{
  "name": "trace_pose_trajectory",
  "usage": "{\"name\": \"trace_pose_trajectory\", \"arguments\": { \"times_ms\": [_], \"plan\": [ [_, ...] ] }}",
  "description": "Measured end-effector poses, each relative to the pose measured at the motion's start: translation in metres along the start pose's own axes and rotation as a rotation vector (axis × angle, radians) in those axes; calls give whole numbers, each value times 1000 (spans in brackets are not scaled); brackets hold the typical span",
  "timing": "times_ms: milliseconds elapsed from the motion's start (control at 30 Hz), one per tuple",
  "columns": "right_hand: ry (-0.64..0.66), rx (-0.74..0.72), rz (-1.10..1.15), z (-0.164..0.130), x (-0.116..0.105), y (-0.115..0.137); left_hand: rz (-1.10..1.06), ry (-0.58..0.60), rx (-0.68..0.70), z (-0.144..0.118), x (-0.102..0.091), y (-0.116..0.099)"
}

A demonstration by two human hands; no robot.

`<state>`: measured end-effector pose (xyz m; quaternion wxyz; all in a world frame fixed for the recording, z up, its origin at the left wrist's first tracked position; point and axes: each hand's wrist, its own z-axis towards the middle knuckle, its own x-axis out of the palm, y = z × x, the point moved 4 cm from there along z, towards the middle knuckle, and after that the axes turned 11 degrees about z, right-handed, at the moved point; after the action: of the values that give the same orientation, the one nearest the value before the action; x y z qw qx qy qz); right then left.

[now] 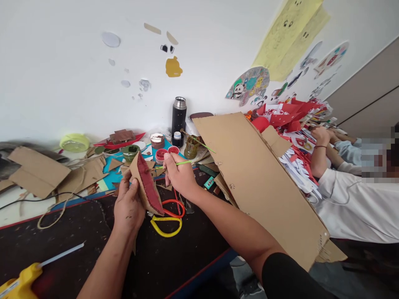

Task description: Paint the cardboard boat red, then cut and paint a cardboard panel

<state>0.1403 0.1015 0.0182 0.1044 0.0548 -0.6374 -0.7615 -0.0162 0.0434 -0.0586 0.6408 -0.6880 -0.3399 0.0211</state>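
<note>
My left hand (129,203) is closed round a folded cardboard piece (148,185) whose facing side is painted dark red. In my right hand (179,174) is a thin paintbrush (183,162) with a bright green handle, pinched in the fingers. The brush's tip end is at the red face of the cardboard; whether it touches cannot be made out. Just behind my right hand are small open pots of red paint (161,155). Scissors (168,220) with one red and one yellow handle loop lie on the dark table below the cardboard.
A yellow glue gun (23,282) lies at the lower left. Behind are cardboard scraps (40,170), a green paint pot (131,153), a murky jar (190,147) and a black flask (179,116). A large cardboard sheet (249,178) leans on the right; beyond it sits another person (349,195).
</note>
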Motion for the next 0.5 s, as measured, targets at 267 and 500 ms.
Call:
{"name": "trace_pose_trajectory", "arguments": {
  "times_ms": [267,500],
  "plan": [
    [72,-2,-54,-26,9,-5,-40,-29,21,0,-3,-6],
    [93,50,-102,-48,9,-7,-83,-59,27,3,-6,-10]
  ]
}}
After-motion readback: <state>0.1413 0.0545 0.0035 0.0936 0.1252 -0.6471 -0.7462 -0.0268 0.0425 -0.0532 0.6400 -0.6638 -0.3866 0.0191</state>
